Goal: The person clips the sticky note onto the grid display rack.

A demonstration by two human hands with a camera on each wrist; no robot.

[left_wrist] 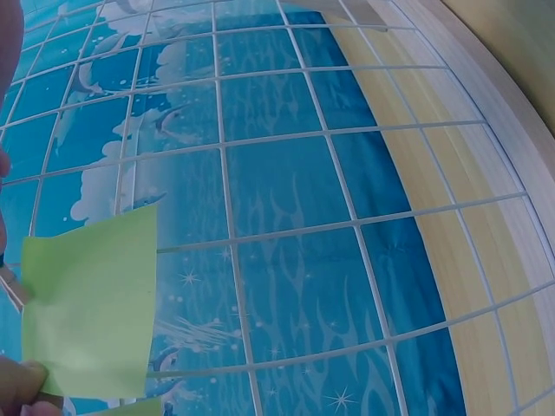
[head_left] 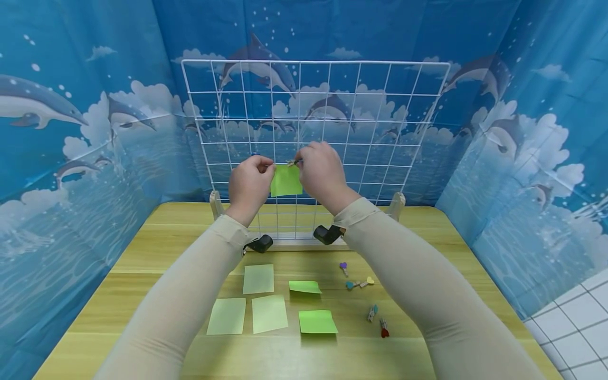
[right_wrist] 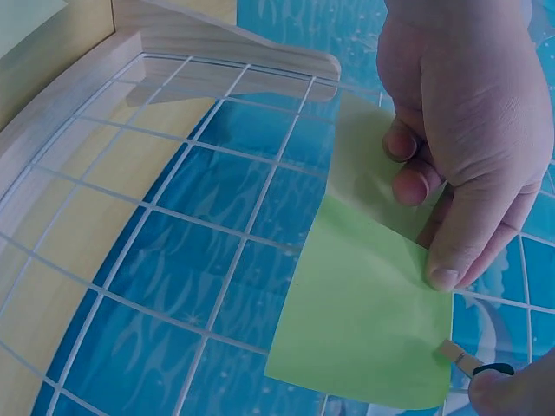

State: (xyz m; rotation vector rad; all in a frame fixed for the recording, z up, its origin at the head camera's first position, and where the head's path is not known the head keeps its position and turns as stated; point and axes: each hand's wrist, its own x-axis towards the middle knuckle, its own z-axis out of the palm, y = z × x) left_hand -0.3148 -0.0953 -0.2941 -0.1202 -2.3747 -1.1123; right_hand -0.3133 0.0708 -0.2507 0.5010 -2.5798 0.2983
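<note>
A light green sticky note (head_left: pixel 286 181) is held upright against the white wire grid (head_left: pixel 330 121). My left hand (head_left: pixel 250 186) pinches its upper left corner between thumb and finger. At its upper right, my right hand (head_left: pixel 322 171) pinches a small wooden clothespin (right_wrist: pixel 460 357), whose tip is at the note's top edge. Whether the clothespin grips the wire cannot be told. Another green sheet (right_wrist: pixel 373 147) shows partly behind my left hand in the right wrist view.
On the wooden table (head_left: pixel 138 295) lie pale sticky notes (head_left: pixel 269 314), two brighter green ones (head_left: pixel 317 322) with raised edges, and several small decorated clothespins (head_left: pixel 372 313) at right. Wooden feet (head_left: pixel 398 205) support the grid. A dolphin-print curtain (head_left: pixel 90 174) surrounds the table.
</note>
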